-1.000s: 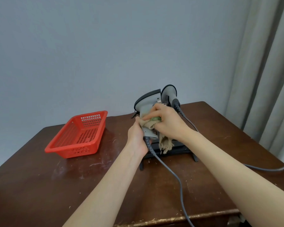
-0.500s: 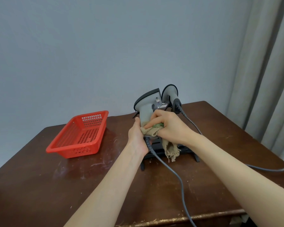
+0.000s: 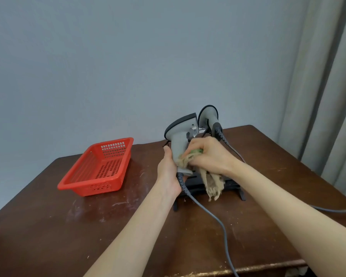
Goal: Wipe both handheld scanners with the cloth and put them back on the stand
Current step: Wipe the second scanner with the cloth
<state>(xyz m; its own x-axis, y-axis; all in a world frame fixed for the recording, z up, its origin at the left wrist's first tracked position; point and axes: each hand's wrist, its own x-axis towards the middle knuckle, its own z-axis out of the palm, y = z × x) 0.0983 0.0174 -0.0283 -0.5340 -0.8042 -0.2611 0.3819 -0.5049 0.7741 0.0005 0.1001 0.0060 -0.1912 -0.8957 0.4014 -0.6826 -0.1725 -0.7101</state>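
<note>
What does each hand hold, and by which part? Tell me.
The left hand grips the scanner low on its handle, just above the cable. The right hand grips the cloth by its bunched upper part, against that handle.

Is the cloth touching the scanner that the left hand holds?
Touching. The head view shows the right hand pressing the bunched cloth against the handle of the scanner, which the left hand grips.

No writing we can read, no legible label or brand on the near scanner point(image 3: 178, 140), none on the second scanner point(image 3: 209, 114) just behind it, none on the red basket point(image 3: 96, 187) to its left
</note>
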